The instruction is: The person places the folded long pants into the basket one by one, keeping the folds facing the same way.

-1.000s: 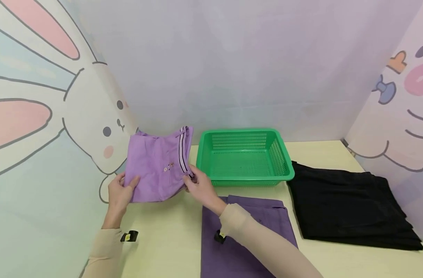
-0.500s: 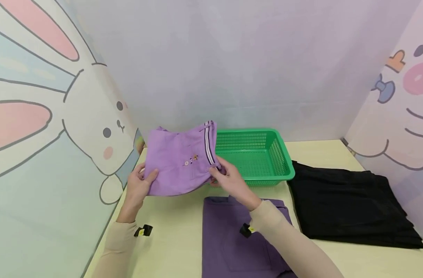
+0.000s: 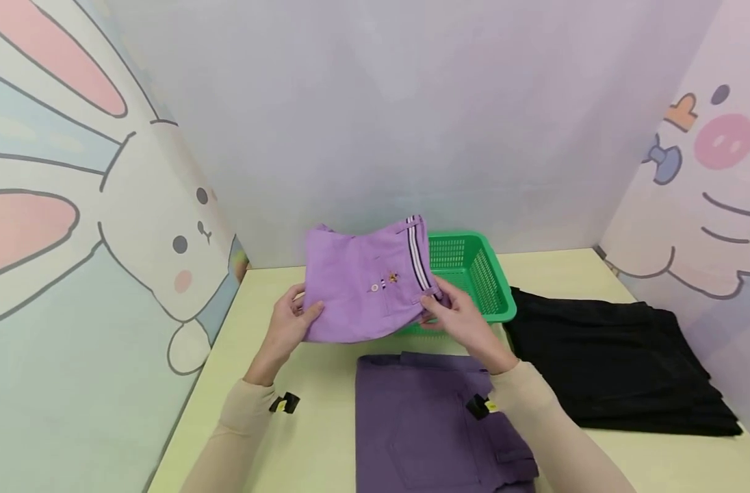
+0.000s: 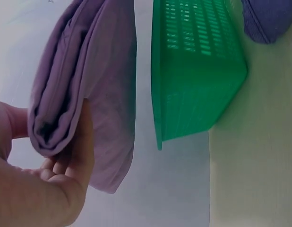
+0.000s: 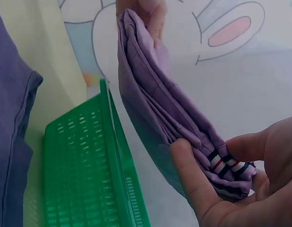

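A folded light purple pair of trousers [image 3: 356, 287] with a striped waistband, a button and a small embroidered motif is held up in both hands. My left hand [image 3: 289, 320] grips its left lower corner, thumb on top; the left wrist view shows the folded layers between thumb and fingers. At the waistband end my right hand [image 3: 464, 318] pinches the near corner, thumb over the front and fingers beneath. The bundle is tilted and overlaps the left part of a green plastic basket [image 3: 495, 284] in the head view. In the right wrist view, the basket [image 5: 84, 161] stands below the cloth.
Folded dark purple trousers [image 3: 418, 424] lie on the pale yellow table [image 3: 313, 424] in front of the basket. To the right is a stack of folded black garments [image 3: 609, 363]. A cartoon-printed backdrop [image 3: 375, 123] rises behind and at both sides.
Both hands have carried the light purple trousers to the right, from left of the basket to over its left part. The dark purple and black garments stay on the table.
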